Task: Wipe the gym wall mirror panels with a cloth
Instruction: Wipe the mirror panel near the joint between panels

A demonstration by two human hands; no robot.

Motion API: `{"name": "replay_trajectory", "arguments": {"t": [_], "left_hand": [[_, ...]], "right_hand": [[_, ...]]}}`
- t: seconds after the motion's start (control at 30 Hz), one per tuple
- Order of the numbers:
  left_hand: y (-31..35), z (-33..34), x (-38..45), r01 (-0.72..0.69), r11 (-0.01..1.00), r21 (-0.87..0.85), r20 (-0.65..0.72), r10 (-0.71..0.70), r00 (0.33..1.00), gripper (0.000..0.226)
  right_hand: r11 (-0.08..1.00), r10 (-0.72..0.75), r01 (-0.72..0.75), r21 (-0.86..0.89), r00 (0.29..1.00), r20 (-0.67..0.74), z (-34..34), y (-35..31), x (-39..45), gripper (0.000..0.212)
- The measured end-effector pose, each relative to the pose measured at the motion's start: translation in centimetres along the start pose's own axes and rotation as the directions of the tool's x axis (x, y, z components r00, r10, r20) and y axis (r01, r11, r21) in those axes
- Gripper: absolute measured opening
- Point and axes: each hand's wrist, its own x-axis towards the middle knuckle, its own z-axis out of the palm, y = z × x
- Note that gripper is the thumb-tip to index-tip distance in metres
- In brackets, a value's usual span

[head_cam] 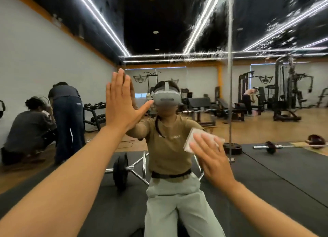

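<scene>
The wall mirror fills the whole view, and its upper part carries white streaks and smears. A vertical seam splits it into two panels. My left hand lies flat on the glass with straight fingers, meeting its own reflection. Lower and to the right, my right hand presses a folded white cloth against the left panel, just left of the seam, with fingers spread over it. My reflection stands between the two hands.
Everything else appears only as reflection: two people at the left near a dumbbell rack, a barbell on black mats behind me, another barbell at the right, weight machines and a person at the far right.
</scene>
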Motion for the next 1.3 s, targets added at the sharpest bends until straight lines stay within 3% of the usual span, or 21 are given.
{"name": "replay_trajectory", "arguments": {"t": [0.13,0.23,0.3,0.43,0.6,0.7,0.77,0.83,0.87,0.93,1.07,1.1,1.17,1.23,1.3], "left_hand": [[0.5,0.0,-0.1,0.026,0.999,-0.027,0.009,-0.026,1.000,0.104],[0.4,0.1,-0.2,0.034,0.998,-0.046,0.026,-0.032,0.999,0.104],[0.3,0.1,-0.2,0.029,0.999,-0.045,0.015,-0.028,0.999,0.104],[0.1,0.3,-0.3,0.021,0.998,-0.061,-0.002,-0.021,1.000,0.104],[0.1,0.4,-0.2,0.012,0.999,-0.047,-0.005,-0.012,1.000,0.105],[0.0,0.5,-0.2,0.014,0.999,-0.046,-0.010,-0.015,1.000,0.103],[0.0,0.5,-0.2,0.008,0.999,-0.049,-0.011,-0.009,1.000,0.103],[0.0,0.4,-0.1,0.011,0.999,-0.051,-0.010,-0.012,1.000,0.104],[0.1,0.3,-0.1,0.012,0.999,-0.052,-0.001,-0.012,1.000,0.104],[0.0,0.0,-0.2,0.016,0.999,-0.051,0.014,-0.016,1.000,0.104],[-0.1,-0.2,-0.2,0.007,0.999,-0.048,0.022,-0.006,1.000,0.104],[-0.1,-0.2,-0.2,0.010,0.999,-0.049,0.025,-0.009,1.000,0.104],[-0.1,-0.2,-0.3,0.009,0.999,-0.049,0.030,-0.008,1.000,0.104],[-0.2,-0.2,-0.2,0.007,0.999,-0.046,0.032,-0.006,0.999,0.104],[-0.2,-0.1,-0.2,0.009,0.999,-0.038,0.041,-0.007,0.999,0.105]], "right_hand": [[0.992,-0.121,0.122,0.011,0.963,0.242,1.0,-1.8,-8.9,0.059],[0.965,-0.252,0.262,0.015,0.909,0.332,-0.4,-0.4,-7.8,0.058],[0.947,-0.304,0.322,-0.008,0.903,0.305,-1.7,1.4,-4.7,0.060],[0.998,0.022,-0.023,-0.059,1.000,-0.014,-4.8,4.8,4.7,0.055],[0.950,0.302,-0.311,0.007,0.916,-0.263,-2.8,2.5,6.8,0.045],[0.920,0.387,-0.387,0.057,0.881,-0.273,1.2,-1.6,2.1,0.052],[0.962,0.271,-0.270,0.027,0.953,-0.137,3.9,-5.1,-2.5,0.064],[0.999,-0.039,0.043,-0.033,0.995,0.090,5.6,-8.0,-7.2,0.061],[0.983,-0.165,0.177,-0.046,0.966,0.200,5.9,-8.7,-9.1,0.057],[0.959,-0.253,0.282,-0.040,0.909,0.331,5.4,-8.8,-10.3,0.052],[0.903,-0.382,0.430,-0.028,0.828,0.410,3.9,-6.7,-6.8,0.050],[0.902,-0.389,0.430,-0.023,0.836,0.387,3.3,-6.0,-5.2,0.053],[0.943,-0.308,0.331,-0.045,0.915,0.261,2.0,-4.8,-0.4,0.058],[0.992,-0.109,0.114,-0.059,0.991,0.078,0.8,-3.9,5.5,0.057],[0.994,0.099,-0.101,-0.036,0.992,-0.076,0.3,-3.6,10.6,0.056]]}}
